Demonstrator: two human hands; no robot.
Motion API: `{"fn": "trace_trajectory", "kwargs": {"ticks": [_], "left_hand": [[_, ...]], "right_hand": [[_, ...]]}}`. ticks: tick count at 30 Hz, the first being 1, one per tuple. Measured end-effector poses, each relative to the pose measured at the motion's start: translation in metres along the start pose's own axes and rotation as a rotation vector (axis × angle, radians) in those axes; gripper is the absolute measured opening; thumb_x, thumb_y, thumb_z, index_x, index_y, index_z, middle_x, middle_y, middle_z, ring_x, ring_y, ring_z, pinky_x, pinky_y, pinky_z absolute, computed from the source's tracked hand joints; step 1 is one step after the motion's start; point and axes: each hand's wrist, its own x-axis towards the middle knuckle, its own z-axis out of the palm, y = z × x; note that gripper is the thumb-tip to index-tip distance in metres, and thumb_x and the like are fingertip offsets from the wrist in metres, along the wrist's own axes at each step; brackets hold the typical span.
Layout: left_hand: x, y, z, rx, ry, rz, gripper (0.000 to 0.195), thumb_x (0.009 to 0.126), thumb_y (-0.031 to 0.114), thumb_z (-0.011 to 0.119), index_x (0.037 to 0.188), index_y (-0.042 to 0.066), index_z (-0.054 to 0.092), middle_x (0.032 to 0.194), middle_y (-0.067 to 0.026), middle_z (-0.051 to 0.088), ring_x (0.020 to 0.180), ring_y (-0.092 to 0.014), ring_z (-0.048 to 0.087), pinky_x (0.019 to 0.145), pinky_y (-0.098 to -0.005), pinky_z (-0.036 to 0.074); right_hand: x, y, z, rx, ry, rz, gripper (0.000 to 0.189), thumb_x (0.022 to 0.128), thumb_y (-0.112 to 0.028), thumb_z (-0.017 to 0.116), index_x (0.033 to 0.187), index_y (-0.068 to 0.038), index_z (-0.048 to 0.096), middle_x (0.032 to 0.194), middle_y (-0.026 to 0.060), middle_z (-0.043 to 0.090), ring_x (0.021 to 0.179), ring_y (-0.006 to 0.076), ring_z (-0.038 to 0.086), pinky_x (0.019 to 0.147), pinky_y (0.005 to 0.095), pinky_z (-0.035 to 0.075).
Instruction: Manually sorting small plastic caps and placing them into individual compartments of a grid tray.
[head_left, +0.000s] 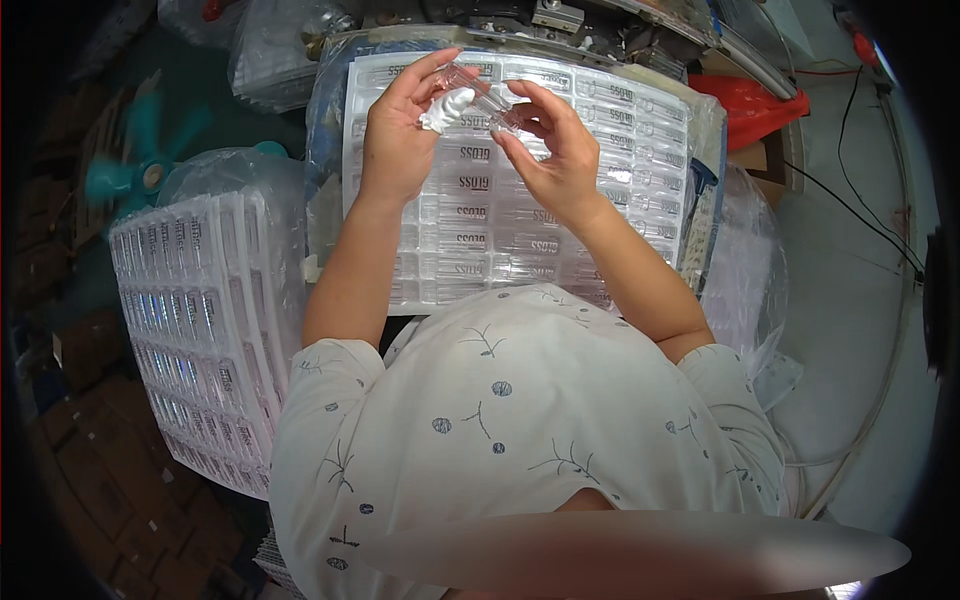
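Between my hands is a clear plastic tube (480, 96), slanting down to the right above a tray. My left hand (405, 124) holds its upper end and also has a crumpled white wad (448, 110), perhaps cloth or tissue, against the thumb side. The thumb and fingers of my right hand (555, 146) are around the tube's lower right end. Beneath them lies a wide white tray (412, 306) with rows of clear tubes (472, 214) that bear dark printed lettering.
More filled trays (169, 300) stand on edge at the left, beside a teal fan (150, 176). A blue-handled tool (703, 176) lies at the tray's right edge. Metal equipment (559, 16) stands beyond the tray, and a red plastic bag (757, 112) is at the right.
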Motion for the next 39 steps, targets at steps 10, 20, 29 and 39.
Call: {"fn": "trace_trajectory", "kwargs": {"ticks": [10, 20, 29, 39], "left_hand": [[0.0, 0.009, 0.022, 0.053, -0.101, 0.05, 0.047, 0.082, -0.007, 0.06, 0.127, 0.002, 0.05, 0.11, -0.0111, 0.063, 0.102, -0.017, 0.06, 0.091, -0.0282, 0.048], [-0.004, 0.01, 0.025, 0.113, -0.042, 0.053, 0.048, 0.079, -0.01, 0.061, 0.124, 0.003, 0.054, 0.108, -0.0056, 0.062, 0.098, -0.011, 0.058, 0.088, -0.0245, 0.047], [-0.003, 0.007, 0.022, 0.11, -0.083, 0.058, 0.062, 0.07, -0.022, 0.046, 0.126, 0.005, 0.054, 0.11, -0.0087, 0.063, 0.096, -0.013, 0.06, 0.088, -0.0264, 0.048], [-0.003, 0.005, 0.026, -0.05, -0.151, 0.001, 0.04, 0.088, -0.001, 0.055, 0.128, 0.004, 0.051, 0.113, -0.0118, 0.063, 0.099, -0.018, 0.062, 0.089, -0.0299, 0.048]], "right_hand": [[-0.011, -0.013, -0.023, 0.106, 0.029, -0.007, 0.073, 0.074, 0.012, 0.069, 0.135, 0.0, 0.03, 0.123, 0.0222, 0.051, 0.094, 0.0189, 0.063, 0.083, 0.03, 0.056], [-0.017, -0.018, -0.019, 0.125, -0.004, -0.036, 0.075, 0.074, 0.012, 0.069, 0.136, 0.0, 0.028, 0.124, 0.0239, 0.05, 0.093, 0.0199, 0.063, 0.079, 0.0287, 0.057], [-0.017, -0.015, -0.018, 0.082, 0.02, -0.058, 0.075, 0.074, 0.013, 0.068, 0.136, 0.001, 0.028, 0.127, 0.0242, 0.047, 0.088, 0.018, 0.064, 0.078, 0.0287, 0.057], [-0.019, -0.015, -0.018, 0.072, 0.024, -0.06, 0.074, 0.073, 0.014, 0.069, 0.134, 0.002, 0.03, 0.127, 0.0238, 0.048, 0.088, 0.0171, 0.064, 0.077, 0.0278, 0.057]]}}
